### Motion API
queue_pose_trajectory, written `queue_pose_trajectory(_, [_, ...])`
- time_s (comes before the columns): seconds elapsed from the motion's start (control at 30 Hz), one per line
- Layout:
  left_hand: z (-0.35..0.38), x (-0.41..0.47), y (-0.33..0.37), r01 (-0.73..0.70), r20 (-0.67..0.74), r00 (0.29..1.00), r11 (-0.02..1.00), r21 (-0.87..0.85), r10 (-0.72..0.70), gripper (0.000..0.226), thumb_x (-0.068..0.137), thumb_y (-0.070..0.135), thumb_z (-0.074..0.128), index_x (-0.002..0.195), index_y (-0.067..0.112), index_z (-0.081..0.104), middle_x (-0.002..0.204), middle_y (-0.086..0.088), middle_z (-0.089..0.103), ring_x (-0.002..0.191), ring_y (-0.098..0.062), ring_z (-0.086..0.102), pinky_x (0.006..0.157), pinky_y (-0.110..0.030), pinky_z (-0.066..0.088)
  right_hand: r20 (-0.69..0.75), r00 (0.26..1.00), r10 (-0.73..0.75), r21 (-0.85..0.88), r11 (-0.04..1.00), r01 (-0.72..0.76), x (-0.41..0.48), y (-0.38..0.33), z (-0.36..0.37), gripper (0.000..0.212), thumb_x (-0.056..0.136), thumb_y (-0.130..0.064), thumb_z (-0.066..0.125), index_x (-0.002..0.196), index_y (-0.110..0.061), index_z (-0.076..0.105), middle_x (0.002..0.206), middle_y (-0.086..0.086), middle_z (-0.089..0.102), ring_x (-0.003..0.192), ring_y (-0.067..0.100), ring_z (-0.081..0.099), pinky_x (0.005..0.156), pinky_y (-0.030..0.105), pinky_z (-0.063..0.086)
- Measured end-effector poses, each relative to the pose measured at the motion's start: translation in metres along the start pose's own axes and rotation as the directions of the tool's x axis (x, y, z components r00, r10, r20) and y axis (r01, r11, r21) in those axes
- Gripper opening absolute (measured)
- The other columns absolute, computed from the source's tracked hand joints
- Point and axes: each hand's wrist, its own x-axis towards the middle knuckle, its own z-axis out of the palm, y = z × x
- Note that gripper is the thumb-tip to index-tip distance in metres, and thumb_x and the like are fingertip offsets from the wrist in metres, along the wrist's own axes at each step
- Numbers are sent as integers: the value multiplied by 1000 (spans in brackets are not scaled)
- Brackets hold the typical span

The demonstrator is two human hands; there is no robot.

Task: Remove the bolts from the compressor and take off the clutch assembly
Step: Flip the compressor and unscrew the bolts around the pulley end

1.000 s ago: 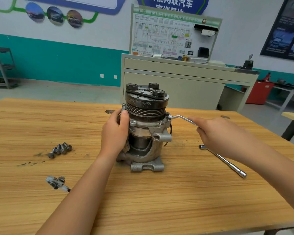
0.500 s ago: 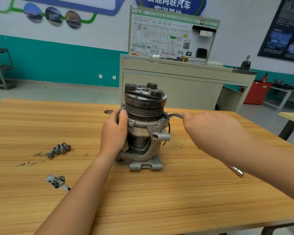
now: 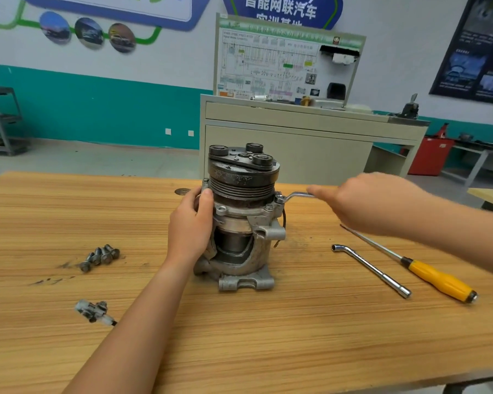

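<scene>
The compressor stands upright on the tabletop, clasped by your left grip. Your right grip holds the wrench, its handle running level, rightward from the bolt.

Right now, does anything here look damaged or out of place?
The compressor housing gapes open on its near side, exposing the inner cylinder; cut or broken, cannot tell. Dark smears mark the table near the loose bolts.
</scene>
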Motion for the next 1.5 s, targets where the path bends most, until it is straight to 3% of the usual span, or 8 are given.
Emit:
queue_pose_trajectory(0.07, [-1,0,1,-7,4,1000,1000,8,7,60,86,52,29,121,15,59,110,0,65,106,-17,57,85,-34,46,-55,989,-137,-7,991,137,5,18,4,51,99,-22,34,146,-30,18,68,-3,55,52,11,46,48,22,36])
queue_pose_trajectory(0.17, [-2,1,0,-12,13,1000,1000,11,12,61,86,52,30,126,15,57,119,0,63,113,-17,55,97,-40,45,-304,915,-265,58,954,295,20,38,25,41,82,-9,66,122,-10,61,60,6,60,37,17,45,35,21,30])
queue_pose_trajectory(0.3, [-3,3,-5,-13,17,1000,1000,19,13,52,93,47,34,129,18,55,122,3,62,115,-13,54,97,-36,45,-525,840,-136,196,941,275,61,22,58,30,71,5,75,99,1,70,68,15,68,53,28,64,40,35,52])
queue_pose_trajectory(0.43, [-3,4,-7,1,22,1000,1000,19,-1,55,90,51,35,131,19,53,123,4,61,115,-10,53,97,-34,45,-619,785,18,395,871,292,97,-17,66,18,79,0,53,85,1,71,71,14,69,60,30,66,46,34,54])
queue_pose_trajectory(0.7, [0,3,-5,3,-12,1000,1000,-8,-4,53,88,50,35,126,21,56,103,20,61,95,11,53,70,-11,37,-433,796,423,688,726,-11,52,-12,60,36,97,-13,42,131,-2,45,62,9,56,56,32,57,47,37,44])
queue_pose_trajectory(0.93, [0,5,-7,-8,-8,1000,1000,13,8,38,94,42,36,123,23,53,93,27,54,85,27,46,66,-13,35,-101,955,279,321,918,-234,-13,-12,31,71,95,-13,39,141,-45,-4,61,-10,40,62,15,45,51,28,34])
queue_pose_trajectory(1.33, [2,5,-9,-13,-21,1000,999,-30,13,33,98,34,39,123,19,53,92,26,52,81,31,44,59,5,33,168,948,270,40,959,-281,-8,-60,-26,61,87,2,42,141,-9,16,60,1,32,47,17,29,38,27,21])
queue_pose_trajectory(1.5, [1,6,-9,3,-17,1000,999,-48,-4,36,97,36,39,126,19,52,93,26,52,81,31,44,59,5,34,99,976,195,-34,981,-193,-6,-44,-11,53,92,-6,37,140,-17,15,57,-3,41,45,11,37,35,22,26])
